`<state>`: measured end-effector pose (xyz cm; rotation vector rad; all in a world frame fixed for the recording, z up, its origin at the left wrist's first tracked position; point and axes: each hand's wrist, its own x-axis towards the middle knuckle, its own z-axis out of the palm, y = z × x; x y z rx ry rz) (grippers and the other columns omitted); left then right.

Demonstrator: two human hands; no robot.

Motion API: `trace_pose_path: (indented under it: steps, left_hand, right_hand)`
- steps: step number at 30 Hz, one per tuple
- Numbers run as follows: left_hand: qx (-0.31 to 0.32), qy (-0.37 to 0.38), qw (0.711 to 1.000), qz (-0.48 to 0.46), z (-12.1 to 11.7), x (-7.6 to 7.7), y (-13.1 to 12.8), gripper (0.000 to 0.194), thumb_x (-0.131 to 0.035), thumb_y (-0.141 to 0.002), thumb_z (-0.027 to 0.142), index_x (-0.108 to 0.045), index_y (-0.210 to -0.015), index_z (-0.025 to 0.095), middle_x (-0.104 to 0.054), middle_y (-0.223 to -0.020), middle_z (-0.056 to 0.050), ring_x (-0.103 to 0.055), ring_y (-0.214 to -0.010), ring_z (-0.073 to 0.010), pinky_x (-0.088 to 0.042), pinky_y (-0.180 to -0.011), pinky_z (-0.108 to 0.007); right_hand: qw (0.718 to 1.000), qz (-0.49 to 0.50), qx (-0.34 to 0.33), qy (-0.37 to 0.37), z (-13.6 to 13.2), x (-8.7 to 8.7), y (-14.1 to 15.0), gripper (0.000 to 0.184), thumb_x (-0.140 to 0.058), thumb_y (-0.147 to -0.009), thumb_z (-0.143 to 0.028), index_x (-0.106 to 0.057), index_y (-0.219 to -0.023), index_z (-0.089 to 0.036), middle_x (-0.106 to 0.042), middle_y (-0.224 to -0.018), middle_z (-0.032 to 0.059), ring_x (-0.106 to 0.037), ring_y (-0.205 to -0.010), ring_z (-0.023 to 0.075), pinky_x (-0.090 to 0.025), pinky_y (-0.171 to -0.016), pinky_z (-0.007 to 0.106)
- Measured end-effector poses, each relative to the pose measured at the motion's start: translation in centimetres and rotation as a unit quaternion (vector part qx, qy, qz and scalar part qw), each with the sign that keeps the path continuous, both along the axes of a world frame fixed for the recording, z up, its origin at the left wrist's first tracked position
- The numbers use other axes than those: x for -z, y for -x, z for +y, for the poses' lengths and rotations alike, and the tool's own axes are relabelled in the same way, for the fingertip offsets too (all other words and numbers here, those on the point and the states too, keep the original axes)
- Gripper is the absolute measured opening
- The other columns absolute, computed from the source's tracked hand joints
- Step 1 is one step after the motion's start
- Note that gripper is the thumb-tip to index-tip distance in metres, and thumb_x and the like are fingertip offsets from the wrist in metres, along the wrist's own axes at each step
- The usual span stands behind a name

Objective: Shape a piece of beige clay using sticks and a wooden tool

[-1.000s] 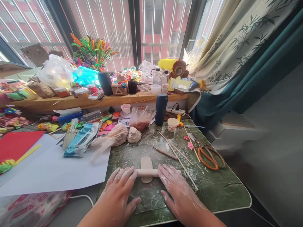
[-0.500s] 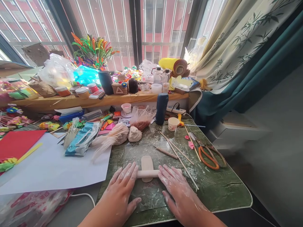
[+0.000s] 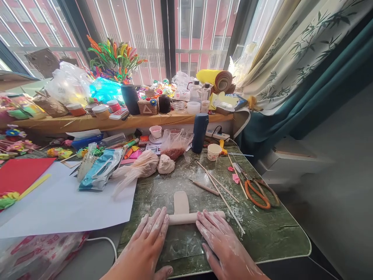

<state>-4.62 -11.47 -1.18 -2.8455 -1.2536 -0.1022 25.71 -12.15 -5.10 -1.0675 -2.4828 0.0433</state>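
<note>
A pale rolling pin [image 3: 183, 219] lies crosswise over the near end of a flattened slab of whitish clay [image 3: 181, 202]. On the pin's left end rests my left hand [image 3: 150, 237], its powder-dusted fingers stretched flat and the thumb apart. My right hand [image 3: 217, 239] lies the same way over the right part of the pin, a bit of which sticks out past the fingers. Neither hand is wrapped round it. Beyond the slab sits a lump of clay [image 3: 166, 164]. A pointed wooden tool [image 3: 204, 187] is to the slab's right.
Thin wooden sticks [image 3: 224, 202] and orange-handled scissors [image 3: 258, 194] lie on the right. Behind stand a paper cup [image 3: 214, 152] and a dark blue bottle [image 3: 200, 133]. White paper [image 3: 110, 212] with a blue packet [image 3: 100, 171] covers the left side.
The rolling pin has rolled a little toward me, onto the slab's near end, and both hands have come back with it. The view has shifted slightly.
</note>
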Motion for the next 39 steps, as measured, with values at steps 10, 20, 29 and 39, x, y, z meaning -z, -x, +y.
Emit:
trace_pose_path:
  steps: [10, 20, 29, 39]
  left_hand:
    - [-0.038, 0.005, 0.999, -0.021, 4.9, 0.3, -0.5, 0.090, -0.058, -0.095, 0.052, -0.009, -0.165, 0.022, -0.032, -0.166, -0.010, -0.033, -0.151, -0.0336, -0.029, -0.122, -0.050]
    - [-0.105, 0.022, 0.994, -0.023, 10.1, -0.9, -1.9, 0.066, -0.053, -0.099, 0.049, -0.041, -0.156, 0.018, -0.049, -0.156, -0.014, -0.042, -0.144, -0.0366, -0.035, -0.113, -0.053]
    - [-0.119, 0.001, 0.992, -0.051, 13.1, -0.5, -2.1, 0.051, -0.053, -0.100, 0.046, -0.053, -0.142, 0.017, -0.061, -0.135, -0.014, -0.053, -0.126, -0.0344, -0.041, -0.105, -0.050]
    - [-0.111, -0.013, 0.990, -0.091, 14.3, 0.5, -1.8, 0.039, -0.052, -0.101, 0.044, -0.059, -0.130, 0.018, -0.062, -0.127, -0.011, -0.053, -0.124, -0.0313, -0.039, -0.112, -0.051]
  right_hand:
    - [0.993, -0.017, 0.061, 0.098, 4.6, -0.8, 1.3, 0.058, -0.048, -0.101, -0.023, -0.039, -0.157, -0.017, -0.038, -0.163, 0.0094, -0.032, -0.152, 0.0298, -0.030, -0.123, 0.058]
    - [0.983, -0.045, 0.093, 0.151, 9.9, -2.5, 2.6, 0.065, -0.050, -0.101, -0.040, -0.039, -0.157, -0.009, -0.034, -0.164, 0.0143, -0.024, -0.155, 0.0322, -0.018, -0.127, 0.054]
    - [0.972, -0.124, 0.092, 0.179, 13.8, -3.8, 2.9, 0.071, -0.035, -0.103, -0.055, -0.038, -0.157, -0.008, -0.029, -0.166, 0.0188, -0.015, -0.156, 0.0357, -0.006, -0.125, 0.059]
    - [0.974, -0.126, 0.124, 0.144, 14.9, -3.8, 3.8, 0.068, -0.040, -0.102, -0.057, -0.046, -0.153, -0.012, -0.035, -0.163, 0.0204, -0.020, -0.155, 0.0379, -0.005, -0.122, 0.063]
